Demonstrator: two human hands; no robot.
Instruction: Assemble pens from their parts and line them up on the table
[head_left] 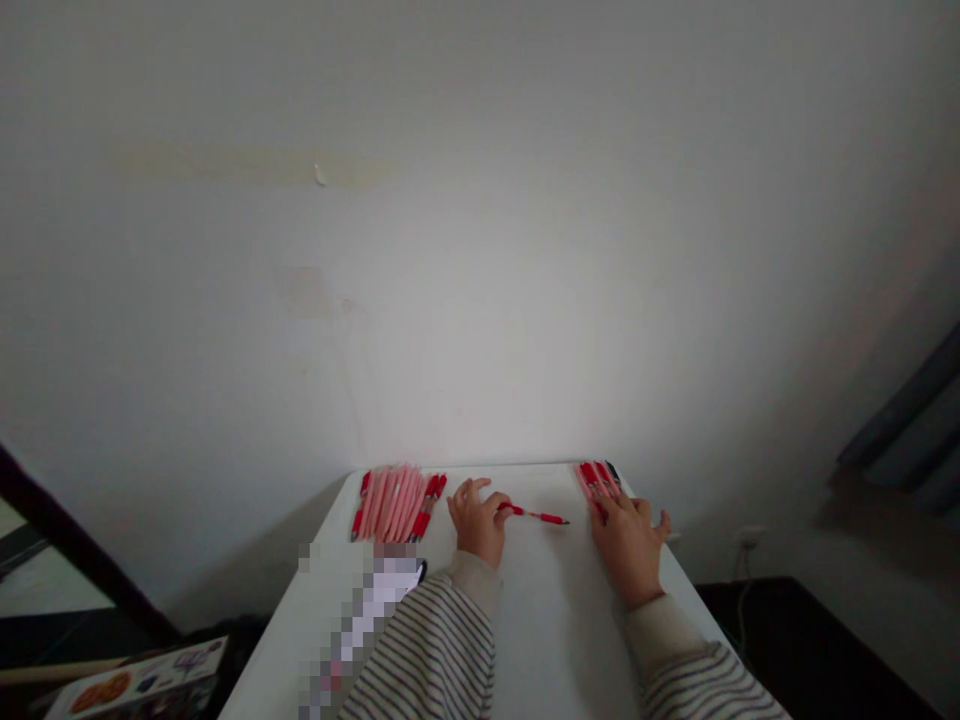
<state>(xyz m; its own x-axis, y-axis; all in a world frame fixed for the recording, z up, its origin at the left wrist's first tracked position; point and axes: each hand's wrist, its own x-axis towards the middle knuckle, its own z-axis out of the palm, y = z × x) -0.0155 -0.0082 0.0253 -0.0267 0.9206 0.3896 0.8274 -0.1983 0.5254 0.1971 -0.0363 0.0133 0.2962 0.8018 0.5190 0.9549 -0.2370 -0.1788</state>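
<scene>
L hand [478,522] has thumb & fingers closed on the L end of a slim red pen w/ pale mid-band & dark tip [535,515], held btwn both hands over the white table [540,610], tip to R. R hand [626,548] covers the near ends of a small red-and-pink pen bundle [598,477] at the far R corner; view is dim, so unclear whether it grips. A larger pink-and-red pen row [394,503] lies far L, beside L hand.
</scene>
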